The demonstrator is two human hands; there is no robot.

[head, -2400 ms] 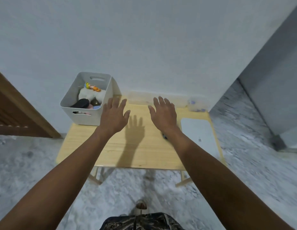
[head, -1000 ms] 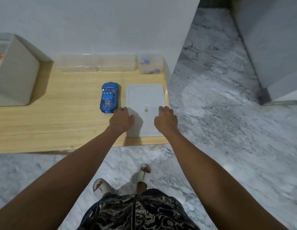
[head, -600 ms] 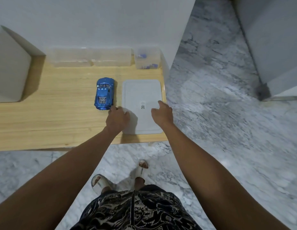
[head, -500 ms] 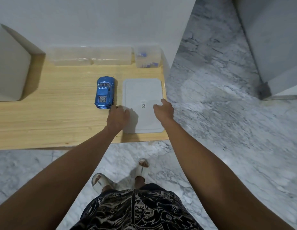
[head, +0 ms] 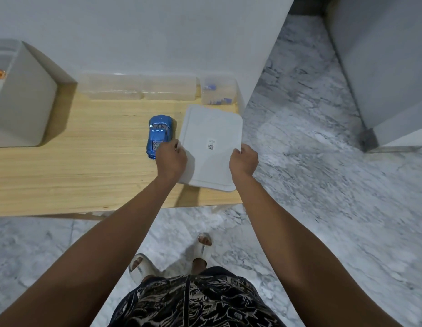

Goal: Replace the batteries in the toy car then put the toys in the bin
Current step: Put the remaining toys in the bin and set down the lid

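A blue toy car [head: 160, 133] stands on the wooden table [head: 87, 166], nose toward the wall. Just right of it is a flat white lid [head: 211, 147] with a small QR sticker. My left hand [head: 171, 159] grips the lid's left edge, right beside the car's rear. My right hand [head: 243, 161] grips its right edge. The lid is tilted and lifted a little off the table. The grey toy bin [head: 21, 97] stands at the table's far left, an orange toy showing at its rim.
Clear plastic boxes [head: 137, 89] line the wall behind the car; the right one [head: 218, 93] holds small blue pieces. The table's right end sits at a wall corner, with marble floor beyond. My sandalled feet stand below the table's front edge.
My view swung right from the bin to the car and lid. Both hands went from resting on the lid to gripping its side edges, and the lid has tilted up and turned slightly.
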